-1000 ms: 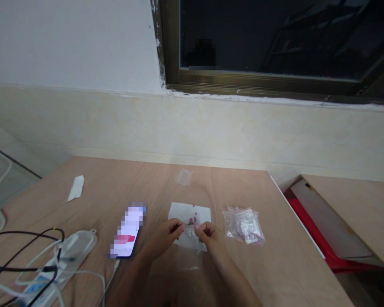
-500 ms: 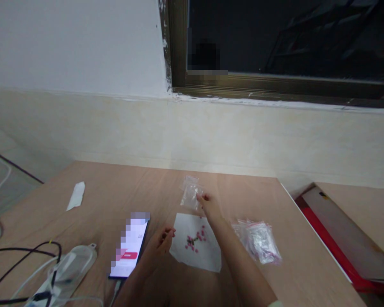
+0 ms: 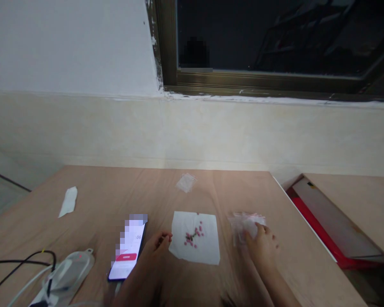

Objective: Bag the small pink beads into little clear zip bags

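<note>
- Your right hand [image 3: 264, 241] is at the pile of clear bags [image 3: 241, 221]; whether it grips one, I cannot tell
- Your left hand [image 3: 160, 242] curls beside the white paper [image 3: 208, 252], grip unclear
- Farther out, clear plastic [image 3: 186, 182] on the desk [image 3: 115, 183] looks set aside; the pile seems unfinished

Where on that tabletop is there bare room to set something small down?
The tabletop looks free at the back between the white scrap and the clear plastic, and behind the bag pile under the right hand. Front left is crowded with power strip, cables and phone; the left hand sits between phone and paper.
</note>
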Demonstrator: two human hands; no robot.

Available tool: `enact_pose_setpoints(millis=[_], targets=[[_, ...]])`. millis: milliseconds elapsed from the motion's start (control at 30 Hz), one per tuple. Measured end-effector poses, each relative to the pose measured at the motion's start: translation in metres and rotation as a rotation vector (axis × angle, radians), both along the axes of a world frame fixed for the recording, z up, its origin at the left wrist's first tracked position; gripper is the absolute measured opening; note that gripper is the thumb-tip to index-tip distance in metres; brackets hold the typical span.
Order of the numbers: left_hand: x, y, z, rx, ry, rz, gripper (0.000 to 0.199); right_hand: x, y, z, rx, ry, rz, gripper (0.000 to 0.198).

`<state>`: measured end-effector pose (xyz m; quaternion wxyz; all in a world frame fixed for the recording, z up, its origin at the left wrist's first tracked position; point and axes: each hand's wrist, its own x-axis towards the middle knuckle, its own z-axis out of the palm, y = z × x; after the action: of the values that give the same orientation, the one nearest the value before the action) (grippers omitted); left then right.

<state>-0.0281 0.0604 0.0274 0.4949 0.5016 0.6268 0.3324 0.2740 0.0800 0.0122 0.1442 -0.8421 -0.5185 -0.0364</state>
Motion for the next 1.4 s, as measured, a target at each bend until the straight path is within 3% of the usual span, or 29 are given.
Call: enact_pose_setpoints(millis=[100, 267, 433, 533, 633, 733, 867, 933, 1033, 1100, 1233, 1400], targets=[[0.006, -0.005, 0.0, 0.025, 0.024, -0.035, 0.022, 0.015, -0.022, -0.005, -0.002, 0.06, 0.09, 0.03], [0.012, -0.018, 0.0, 0.089, 0.013, -0.089, 0.018, 0.026, -0.028, 0.004, 0.11, 0.195, 0.122, 0.037], [0.015, -0.026, 0.005, 0.133, 0.038, -0.112, 0.016, 0.024, -0.032, 0.033, 0.35, 0.453, 0.062, 0.044], [0.022, -0.025, 0.016, 0.161, 0.06, -0.146, 0.016, 0.004, -0.037, 0.053, 0.387, 0.709, 0.082, 0.041], [0.036, -0.021, 0.033, 0.273, 0.044, -0.177, 0.021, -0.027, -0.041, 0.067, 0.315, 0.965, 0.302, 0.032], [0.049, -0.018, 0.052, 0.352, 0.049, -0.277, 0.026, -0.057, -0.045, 0.07, 0.123, 1.203, 0.503, 0.028], [0.051, -0.02, 0.062, 0.318, 0.064, -0.383, 0.018, -0.075, -0.048, 0.062, -0.039, 1.261, 0.64, 0.028], [0.046, -0.022, 0.059, 0.248, 0.035, -0.366, 0.019, -0.077, -0.049, 0.056, -0.001, 1.17, 0.639, 0.025], [0.041, -0.024, 0.05, 0.121, -0.072, -0.329, 0.019, -0.081, -0.051, 0.051, 0.227, 0.964, 0.512, 0.026], [0.042, -0.025, 0.047, 0.044, -0.146, -0.306, 0.021, -0.089, -0.053, 0.052, 0.269, 0.897, 0.51, 0.021], [0.05, -0.022, 0.047, -0.02, -0.166, -0.301, 0.022, -0.108, -0.054, 0.059, 0.041, 1.002, 0.652, 0.017], [0.053, -0.02, 0.042, -0.022, -0.142, -0.337, 0.024, -0.111, -0.043, 0.056, -0.118, 1.133, 0.67, 0.02]])
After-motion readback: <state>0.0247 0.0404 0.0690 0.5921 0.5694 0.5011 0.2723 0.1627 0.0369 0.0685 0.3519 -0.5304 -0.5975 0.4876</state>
